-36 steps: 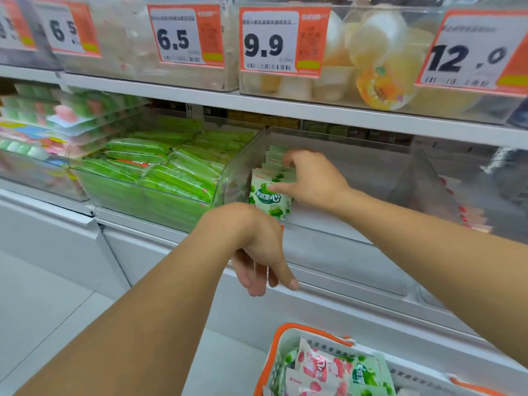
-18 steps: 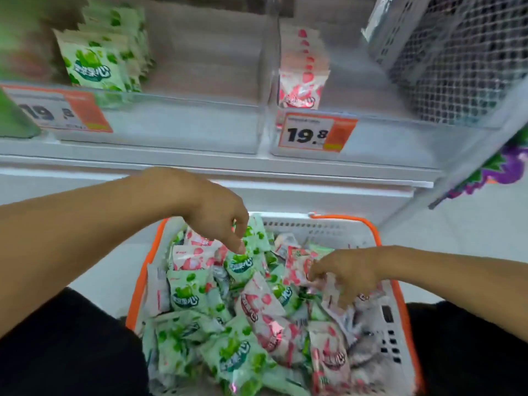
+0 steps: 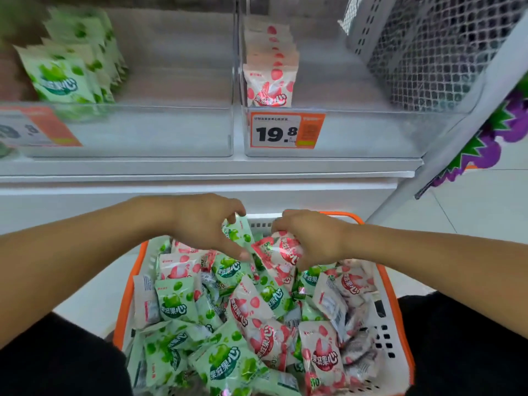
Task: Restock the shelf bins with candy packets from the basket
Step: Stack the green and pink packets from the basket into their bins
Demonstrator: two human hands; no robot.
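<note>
Pink packet (image 3: 281,250) (basket (image 3: 395,315)) in right hand (image 3: 311,238).

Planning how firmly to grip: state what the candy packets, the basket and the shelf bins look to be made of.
Candy packets: thin plastic film, probably; crinkled and glossy, with glare on the print.
Basket: rigid moulded plastic, apparently; white slotted wall, orange rim.
Shelf bins: clear hard plastic, perhaps acrylic; see-through, straight-edged, faint reflections.

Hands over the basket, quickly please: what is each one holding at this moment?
Left hand: fingers curled round a green packet, holding it.
Right hand: gripping a pink packet.
</note>
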